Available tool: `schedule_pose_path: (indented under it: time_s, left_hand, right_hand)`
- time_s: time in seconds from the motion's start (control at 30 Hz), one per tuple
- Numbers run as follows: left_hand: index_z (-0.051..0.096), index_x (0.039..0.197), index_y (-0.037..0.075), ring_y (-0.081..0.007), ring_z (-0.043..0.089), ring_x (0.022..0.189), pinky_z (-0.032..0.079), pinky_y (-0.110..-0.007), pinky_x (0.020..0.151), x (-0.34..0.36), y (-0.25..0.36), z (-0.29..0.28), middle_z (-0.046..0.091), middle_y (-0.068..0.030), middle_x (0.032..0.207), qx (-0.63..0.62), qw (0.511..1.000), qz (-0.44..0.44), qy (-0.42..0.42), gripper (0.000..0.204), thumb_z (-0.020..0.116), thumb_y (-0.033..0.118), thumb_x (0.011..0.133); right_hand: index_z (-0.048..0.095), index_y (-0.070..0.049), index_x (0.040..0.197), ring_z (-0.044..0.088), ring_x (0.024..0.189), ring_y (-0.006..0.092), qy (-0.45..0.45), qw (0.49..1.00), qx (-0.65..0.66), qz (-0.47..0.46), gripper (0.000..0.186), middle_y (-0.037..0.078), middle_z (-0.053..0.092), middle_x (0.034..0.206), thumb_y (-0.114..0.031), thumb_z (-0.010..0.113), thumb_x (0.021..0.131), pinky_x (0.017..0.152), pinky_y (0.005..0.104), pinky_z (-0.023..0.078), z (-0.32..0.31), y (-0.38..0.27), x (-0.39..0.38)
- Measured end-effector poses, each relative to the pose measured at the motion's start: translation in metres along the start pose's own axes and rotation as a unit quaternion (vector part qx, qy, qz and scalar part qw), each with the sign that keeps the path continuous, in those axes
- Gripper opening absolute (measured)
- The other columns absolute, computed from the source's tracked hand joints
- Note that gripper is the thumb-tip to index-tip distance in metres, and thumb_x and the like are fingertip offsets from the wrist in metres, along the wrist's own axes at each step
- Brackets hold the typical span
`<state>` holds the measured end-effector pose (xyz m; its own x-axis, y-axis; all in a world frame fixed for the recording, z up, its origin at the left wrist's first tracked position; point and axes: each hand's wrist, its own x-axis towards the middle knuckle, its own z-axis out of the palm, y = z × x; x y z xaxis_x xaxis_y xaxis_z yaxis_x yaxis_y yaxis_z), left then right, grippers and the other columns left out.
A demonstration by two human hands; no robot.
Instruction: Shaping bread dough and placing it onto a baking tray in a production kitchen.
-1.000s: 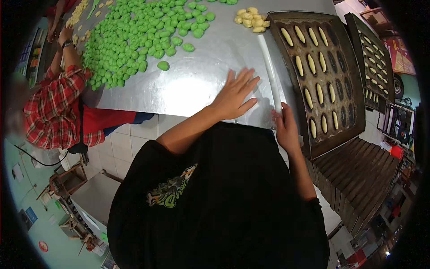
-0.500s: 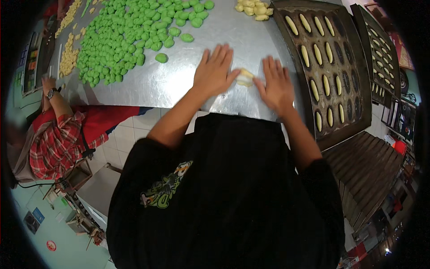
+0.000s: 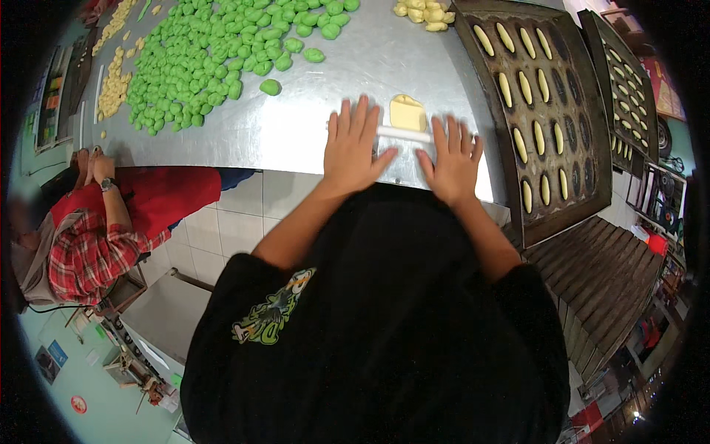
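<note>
A thin white rolling pin (image 3: 404, 134) lies crosswise on the metal table near its front edge. My left hand (image 3: 353, 148) rests flat over the pin's left end, fingers stretched out. Over its right end lies my right hand (image 3: 452, 159), also flat with fingers spread. Neither hand wraps round the pin; the palms cover its ends. Just beyond the pin, between my hands, is a flattened piece of pale yellow dough (image 3: 407, 114), its far edge slightly uneven. One green dough ball (image 3: 270, 87) sits alone to the left of my hands.
A large heap of green dough balls (image 3: 200, 70) covers the left of the metal table (image 3: 296, 140). Yellow dough pieces (image 3: 424, 12) lie at the back. On the right stands a dark moulded baking tray (image 3: 551, 148) holding yellow dough sticks. A co-worker in a checked shirt (image 3: 78, 251) stands at left.
Both hands have drawn back toward me with the rolling pin. The dough, blurred under the pin before, now shows as a flat piece beyond it. The co-worker's hands have come nearer the table's edge.
</note>
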<state>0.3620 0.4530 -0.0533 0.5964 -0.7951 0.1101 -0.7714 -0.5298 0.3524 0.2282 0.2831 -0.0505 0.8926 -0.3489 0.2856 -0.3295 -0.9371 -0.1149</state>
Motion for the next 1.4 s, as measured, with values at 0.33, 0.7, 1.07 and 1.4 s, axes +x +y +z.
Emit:
schedule_pose_path:
  time_s: [0.33,0.7,1.07,1.4]
  left_hand:
    - [0.020,0.148,-0.003,-0.0373,0.016,0.145,0.009,-0.057,0.115,0.024,-0.006,0.006,0.018,-0.0234,0.156,-0.115,0.991,0.043,-0.050,0.120,0.071,0.067,0.066]
    - [0.030,0.148,0.004,-0.0300,0.024,0.145,0.013,-0.059,0.114,0.000,0.002,0.008,0.026,-0.0159,0.155,-0.001,0.991,0.123,-0.046,0.102,0.064,0.061,0.071]
    - [0.036,0.144,0.004,-0.0389,0.029,0.140,0.014,-0.063,0.111,-0.007,-0.050,-0.002,0.033,-0.0191,0.151,0.016,0.995,-0.087,0.039,0.064,0.049,0.040,0.093]
    - [0.035,0.146,0.007,-0.0361,0.023,0.143,0.009,-0.057,0.114,-0.013,-0.053,-0.005,0.030,-0.0171,0.154,0.049,0.993,-0.108,0.008,0.067,0.046,0.046,0.093]
  right_hand:
    - [0.043,-0.003,0.139,0.040,0.132,0.0396,0.053,0.990,0.131,0.018,0.057,0.022,0.043,0.140,-0.013,0.061,0.086,0.112,0.0505,0.027,0.004,0.017,0.000]
    - [0.027,0.001,0.148,0.023,0.143,0.0366,-0.156,0.978,0.123,-0.058,0.077,0.024,0.024,0.154,-0.048,0.049,0.092,0.117,0.0503,0.013,0.018,-0.021,0.000]
    - [0.031,-0.003,0.148,0.024,0.144,0.0305,-0.084,0.990,0.080,-0.081,0.080,0.017,0.023,0.156,-0.057,0.046,0.091,0.117,0.0511,0.014,0.043,-0.051,0.087]
    - [0.035,-0.003,0.145,0.027,0.142,0.0302,-0.159,0.976,0.121,-0.085,0.077,0.016,0.030,0.153,-0.056,0.048,0.091,0.116,0.0487,0.019,0.003,-0.058,-0.013]
